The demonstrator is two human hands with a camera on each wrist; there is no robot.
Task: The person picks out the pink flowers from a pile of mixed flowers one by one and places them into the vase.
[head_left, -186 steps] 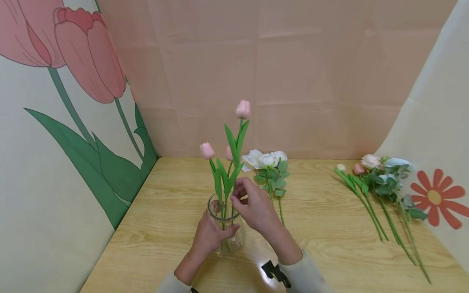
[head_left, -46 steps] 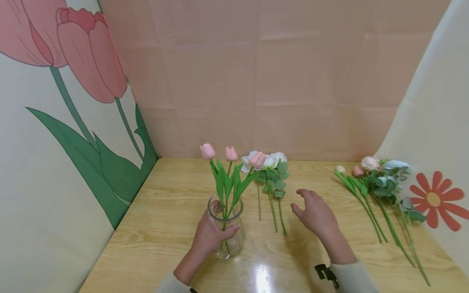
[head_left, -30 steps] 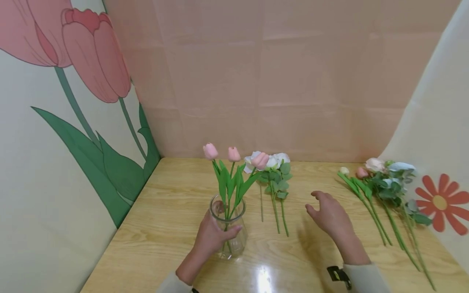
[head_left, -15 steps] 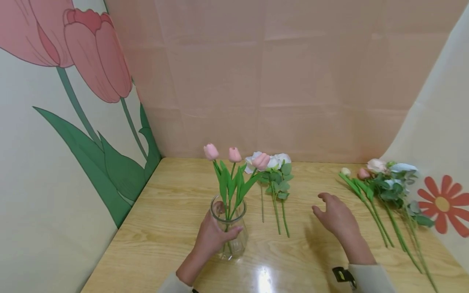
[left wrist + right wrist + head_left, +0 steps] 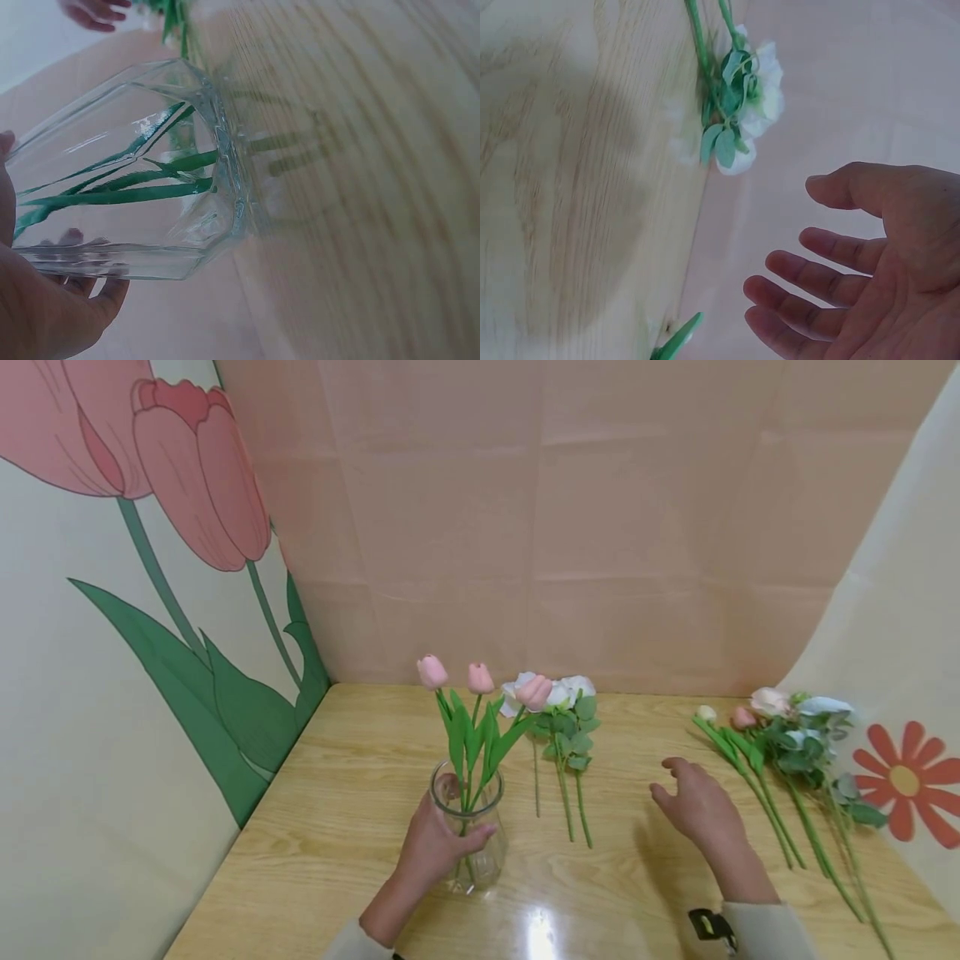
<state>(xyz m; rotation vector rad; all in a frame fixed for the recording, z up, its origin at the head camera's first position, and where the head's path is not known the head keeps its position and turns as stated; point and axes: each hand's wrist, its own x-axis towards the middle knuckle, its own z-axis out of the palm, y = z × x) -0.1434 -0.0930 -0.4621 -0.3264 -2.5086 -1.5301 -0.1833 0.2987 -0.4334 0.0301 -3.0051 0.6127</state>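
Note:
A clear glass vase (image 5: 480, 852) stands on the wooden table with three pink tulips (image 5: 480, 678) in it. Their green stems (image 5: 135, 191) show through the faceted glass in the left wrist view. My left hand (image 5: 433, 843) grips the vase from its left side, thumb across the front below the rim. My right hand (image 5: 701, 803) hovers over the table to the right, fingers loosely bent and holding nothing. Between the two hands lie white flowers (image 5: 576, 687) with eucalyptus-like leaves (image 5: 573, 735), partly hidden behind the rightmost tulip.
On the right of the table (image 5: 337, 777) lies a second bunch: a cream bud (image 5: 706, 713), a pink bud (image 5: 742, 718), a pale pink bloom (image 5: 770, 701) and a pale blue flower (image 5: 823, 704), stems toward the front. A pinkish backdrop (image 5: 600, 527) closes off the back.
The third tulip, earlier in my right hand above the vase, now leans right in it. My right hand has let go and moved right, slowing lately. The left hand keeps its grip.

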